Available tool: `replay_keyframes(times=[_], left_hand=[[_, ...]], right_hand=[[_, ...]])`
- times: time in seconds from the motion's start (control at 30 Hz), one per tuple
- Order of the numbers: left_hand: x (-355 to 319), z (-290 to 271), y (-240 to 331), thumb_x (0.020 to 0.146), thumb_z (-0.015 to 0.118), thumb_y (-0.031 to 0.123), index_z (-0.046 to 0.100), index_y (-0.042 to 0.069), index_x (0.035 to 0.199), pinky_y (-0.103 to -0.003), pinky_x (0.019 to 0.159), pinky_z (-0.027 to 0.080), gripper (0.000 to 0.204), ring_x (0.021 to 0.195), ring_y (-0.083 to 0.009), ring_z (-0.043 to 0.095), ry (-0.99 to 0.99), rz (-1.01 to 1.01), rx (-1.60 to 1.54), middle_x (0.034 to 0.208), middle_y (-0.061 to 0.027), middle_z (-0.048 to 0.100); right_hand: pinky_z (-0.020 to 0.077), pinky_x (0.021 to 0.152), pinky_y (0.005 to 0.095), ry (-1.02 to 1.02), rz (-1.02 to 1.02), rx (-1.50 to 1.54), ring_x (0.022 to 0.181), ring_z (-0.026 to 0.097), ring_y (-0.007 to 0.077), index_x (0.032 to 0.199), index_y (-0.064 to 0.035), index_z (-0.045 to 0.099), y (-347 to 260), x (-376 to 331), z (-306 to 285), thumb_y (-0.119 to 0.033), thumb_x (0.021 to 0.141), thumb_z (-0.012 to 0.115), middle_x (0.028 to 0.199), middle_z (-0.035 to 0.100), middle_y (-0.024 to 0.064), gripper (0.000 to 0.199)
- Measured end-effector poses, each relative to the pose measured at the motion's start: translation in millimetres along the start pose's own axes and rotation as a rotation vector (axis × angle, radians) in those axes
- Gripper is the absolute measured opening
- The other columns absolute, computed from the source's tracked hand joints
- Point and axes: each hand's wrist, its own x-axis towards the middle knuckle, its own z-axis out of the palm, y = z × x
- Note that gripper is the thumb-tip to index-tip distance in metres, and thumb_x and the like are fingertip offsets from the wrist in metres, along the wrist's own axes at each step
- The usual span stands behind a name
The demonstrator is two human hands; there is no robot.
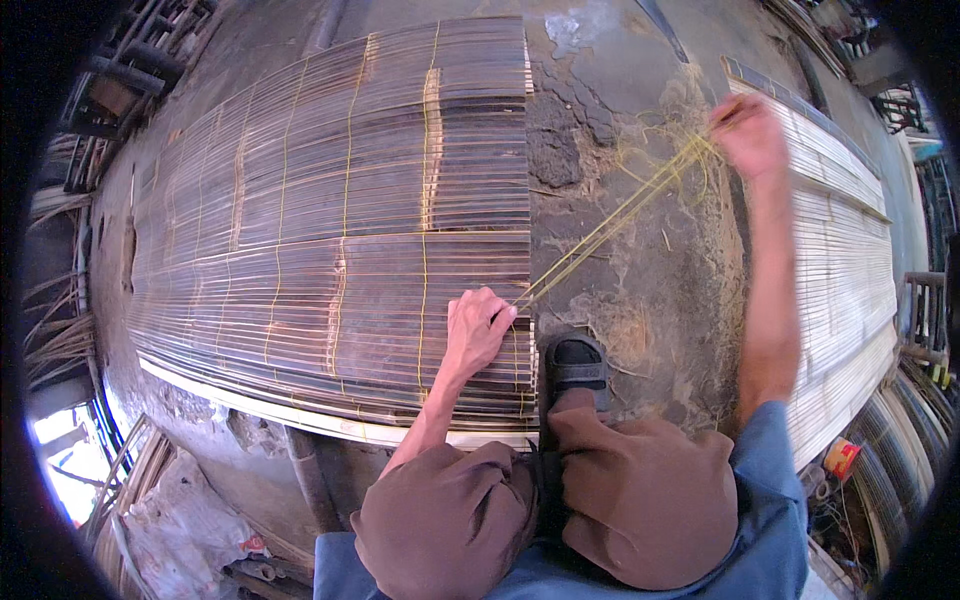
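Note:
A wide blind of thin slats (385,290), bound by rows of yellow string, lies on the floor to my left. At its right edge my left hand (478,330) is closed, thumb against fingers, pinching the yellow string where it leaves the slats. From there several strands of yellow string (625,222) run taut up to the right. Their far end is in my right hand (750,135), raised and closed over the bare floor, slightly blurred. Loose, tangled string hangs around that hand.
A pale slatted blind (825,230) lies at the right. My sandalled foot (578,365) stands on the cracked floor (650,320) between the two blinds. A red and yellow can (842,458) sits at the lower right. Crumpled plastic sheeting (190,520) and bundled sticks lie at the lower left.

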Motion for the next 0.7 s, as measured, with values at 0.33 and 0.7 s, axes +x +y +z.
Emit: replay_keyframes(times=[0.33, 0.7], left_hand=[[9, 12, 1, 0.092, 0.065, 0.025, 0.069, 0.009, 0.079, -0.041, 0.077, 0.036, 0.021, 0.085, -0.0262, 0.055, 0.019, 0.031, -0.027, 0.081, -0.0045, 0.058], [6, 1, 6, 0.092, 0.065, 0.024, 0.068, 0.006, 0.082, -0.042, 0.080, 0.038, 0.021, 0.087, -0.0274, 0.056, -0.048, -0.019, -0.008, 0.082, -0.0059, 0.058]], right_hand=[[0.0547, 0.078, 0.0456, 0.208, -0.450, -2.708, 0.088, 0.068, 0.0335, 0.101, -0.0025, 0.067, -166, -4, -82, -0.021, 0.096, 0.055, 0.093, 0.069, 0.0164, 0.023], [0.0489, 0.067, 0.0332, -0.404, 0.284, -1.146, 0.070, 0.060, 0.0146, 0.102, -0.0047, 0.070, 270, -201, 6, -0.030, 0.095, 0.065, 0.074, 0.065, 0.0081, 0.027]])
